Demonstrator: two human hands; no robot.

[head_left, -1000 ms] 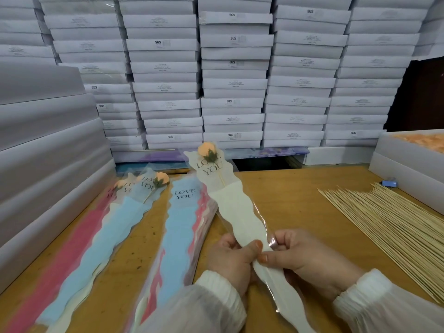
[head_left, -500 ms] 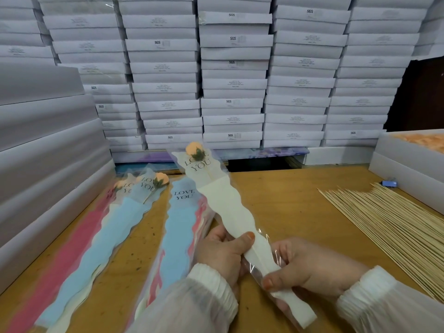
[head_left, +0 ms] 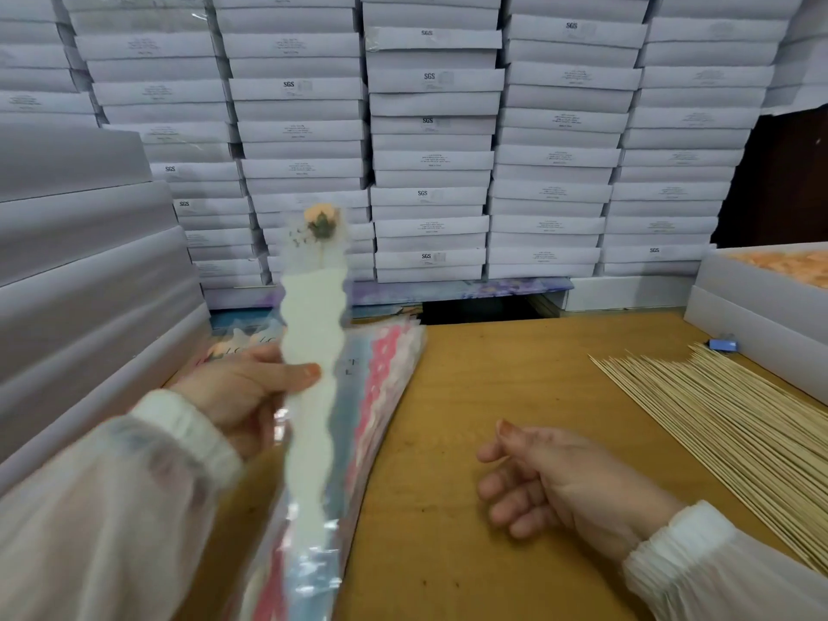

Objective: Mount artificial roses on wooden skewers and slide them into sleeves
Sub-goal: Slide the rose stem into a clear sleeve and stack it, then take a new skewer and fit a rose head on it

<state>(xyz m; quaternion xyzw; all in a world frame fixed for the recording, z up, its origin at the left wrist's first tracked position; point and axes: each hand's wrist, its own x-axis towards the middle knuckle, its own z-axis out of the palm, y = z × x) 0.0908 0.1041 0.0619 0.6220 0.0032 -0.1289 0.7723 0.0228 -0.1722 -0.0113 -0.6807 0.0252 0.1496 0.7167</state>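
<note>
Above the wooden table (head_left: 484, 396), left hand (head_left: 233, 387) pinches the filled sleeve (head_left: 311, 351) at mid-length, thumb across it. Sleeve upright, blurred: cream wavy insert, clear film. Peach rose (head_left: 320, 217) at top. Right hand (head_left: 564, 481) off it, loosely curled, holding nothing.

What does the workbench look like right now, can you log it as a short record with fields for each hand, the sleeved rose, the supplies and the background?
left hand: grips the sleeved rose mid-length, lifted off the table
right hand: empty, fingers loosely curled, above the wooden table
sleeved rose: cream wavy sleeve, peach bloom at the top, blurred
spare sleeves: pink and blue stack lying under the held one
skewers: loose pile on the table at right
tray: white, holds orange blooms, far right
background: stacked white boxes
</note>
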